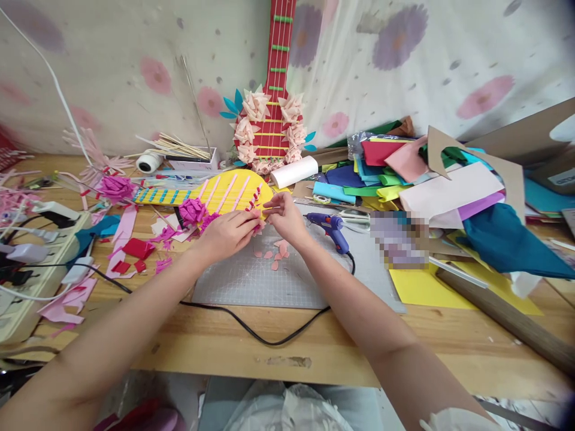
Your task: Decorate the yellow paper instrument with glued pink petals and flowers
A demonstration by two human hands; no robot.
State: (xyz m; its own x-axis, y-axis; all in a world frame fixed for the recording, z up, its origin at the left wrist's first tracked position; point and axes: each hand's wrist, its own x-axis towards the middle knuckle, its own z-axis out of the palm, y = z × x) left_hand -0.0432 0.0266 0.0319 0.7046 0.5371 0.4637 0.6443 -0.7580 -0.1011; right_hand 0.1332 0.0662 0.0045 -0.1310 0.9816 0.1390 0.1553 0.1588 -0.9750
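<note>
On the counter, the yellow guitar stretches leftward from the right hand, left hand nearer its neck, fingers narrowed, hold unclear.

Soft, bright light is spreading evenly | faint shadows are falling on the worktop | wide-angle distortion is stretching the edges | top-right corner is showing dark | pixel blocks are masking one patch

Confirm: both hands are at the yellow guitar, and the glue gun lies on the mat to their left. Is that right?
Not quite: the head view shows the glue gun on the mat to the right of the left hand and right hand, which are at the yellow guitar.
</note>
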